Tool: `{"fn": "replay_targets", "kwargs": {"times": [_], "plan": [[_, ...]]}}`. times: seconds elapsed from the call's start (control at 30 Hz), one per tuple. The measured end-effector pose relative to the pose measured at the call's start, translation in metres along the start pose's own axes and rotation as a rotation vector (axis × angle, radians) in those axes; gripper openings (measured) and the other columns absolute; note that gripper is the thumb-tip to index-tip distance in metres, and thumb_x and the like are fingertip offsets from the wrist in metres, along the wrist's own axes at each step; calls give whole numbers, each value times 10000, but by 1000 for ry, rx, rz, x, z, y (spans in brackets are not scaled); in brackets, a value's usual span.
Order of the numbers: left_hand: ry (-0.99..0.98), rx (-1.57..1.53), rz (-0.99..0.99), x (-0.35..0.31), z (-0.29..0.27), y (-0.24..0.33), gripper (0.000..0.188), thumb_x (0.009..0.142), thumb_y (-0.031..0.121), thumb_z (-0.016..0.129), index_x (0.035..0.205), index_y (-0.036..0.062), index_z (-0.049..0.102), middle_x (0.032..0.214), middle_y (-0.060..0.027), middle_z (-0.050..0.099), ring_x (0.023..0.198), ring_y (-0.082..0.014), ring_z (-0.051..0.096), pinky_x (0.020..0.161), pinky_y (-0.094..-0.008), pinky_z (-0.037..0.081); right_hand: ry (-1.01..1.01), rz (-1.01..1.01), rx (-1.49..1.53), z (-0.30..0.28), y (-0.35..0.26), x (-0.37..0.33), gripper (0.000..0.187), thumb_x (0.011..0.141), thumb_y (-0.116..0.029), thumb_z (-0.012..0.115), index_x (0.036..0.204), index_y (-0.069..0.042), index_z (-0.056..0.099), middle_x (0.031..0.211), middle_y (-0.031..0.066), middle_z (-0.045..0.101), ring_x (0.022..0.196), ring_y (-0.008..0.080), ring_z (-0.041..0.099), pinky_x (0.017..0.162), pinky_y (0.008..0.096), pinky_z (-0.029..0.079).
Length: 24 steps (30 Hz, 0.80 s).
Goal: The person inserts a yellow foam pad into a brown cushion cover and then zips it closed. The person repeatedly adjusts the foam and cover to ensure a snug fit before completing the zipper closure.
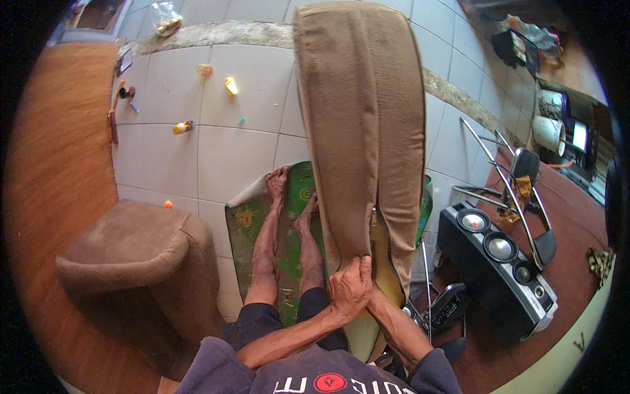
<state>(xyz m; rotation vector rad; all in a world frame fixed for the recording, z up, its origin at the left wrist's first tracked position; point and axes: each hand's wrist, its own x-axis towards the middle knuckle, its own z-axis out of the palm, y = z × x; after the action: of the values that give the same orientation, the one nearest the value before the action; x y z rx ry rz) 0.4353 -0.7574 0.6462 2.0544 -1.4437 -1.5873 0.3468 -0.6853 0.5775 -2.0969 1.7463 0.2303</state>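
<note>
A long brown fabric cushion cover (348, 118) stretches away from my body across the middle of the view. Near me its lengthwise seam gapes, and yellowish foam (386, 259) shows inside. My left hand (350, 287) is closed on the cover's edge at the near end of this opening. Pressed up against it is my right hand (375, 294), its fingers mostly hidden behind the left one. Both hands meet at the gathered fabric, though what the right fingers grip does not show.
My bare legs rest on a green patterned mat (256, 226). A brown upholstered piece (131, 243) stands at left. At right are a speaker box (499, 253) and a chrome-tubed frame (489, 154). A small bottle (183, 127) and a plastic bag (166, 18) lie on the tiles.
</note>
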Motion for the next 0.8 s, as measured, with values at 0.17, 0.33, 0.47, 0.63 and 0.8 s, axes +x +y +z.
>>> {"fn": "replay_targets", "kwargs": {"times": [0.17, 0.33, 0.47, 0.63, 0.8], "plan": [[-27, 255, 155, 3, 1, -1, 479, 1053, 469, 551, 874, 30, 621, 703, -248, 672, 633, -466, 686, 566, -560, 534, 80, 76, 70, -1, -14, -6, 538, 959, -206, 610, 1449, 5, 534, 1501, 218, 534, 1395, 375, 500, 1207, 494, 360], [-46, 258, 93, 5, -21, 7, 476, 998, 428, 627, 767, 14, 664, 741, -304, 678, 692, -507, 686, 631, -582, 536, 134, 154, 197, -10, -29, -30, 547, 931, -157, 646, 1440, 7, 530, 1469, 236, 558, 1346, 375, 550, 1180, 482, 408], [-108, 230, 78, 13, -26, 5, 460, 1002, 445, 611, 863, 24, 735, 781, -314, 681, 767, -529, 680, 714, -584, 540, 148, 43, 598, -73, -12, -50, 553, 902, -113, 678, 1421, 14, 538, 1438, 253, 582, 1279, 386, 607, 1139, 482, 462], [-94, 295, 139, 13, -10, -4, 420, 1010, 432, 612, 888, 41, 704, 802, -287, 698, 767, -512, 691, 695, -592, 541, 300, 241, 479, -149, 37, 20, 396, 864, -65, 709, 1231, 12, 582, 1177, 204, 657, 979, 408, 702, 835, 467, 603], [1, 425, 286, 10, 4, -13, 381, 1016, 424, 613, 891, 64, 639, 788, -225, 722, 710, -464, 717, 627, -580, 560, 244, 74, 179, -148, 55, 100, 341, 891, -63, 669, 1193, -30, 514, 1065, 178, 577, 863, 356, 725, 673, 439, 625]]}}
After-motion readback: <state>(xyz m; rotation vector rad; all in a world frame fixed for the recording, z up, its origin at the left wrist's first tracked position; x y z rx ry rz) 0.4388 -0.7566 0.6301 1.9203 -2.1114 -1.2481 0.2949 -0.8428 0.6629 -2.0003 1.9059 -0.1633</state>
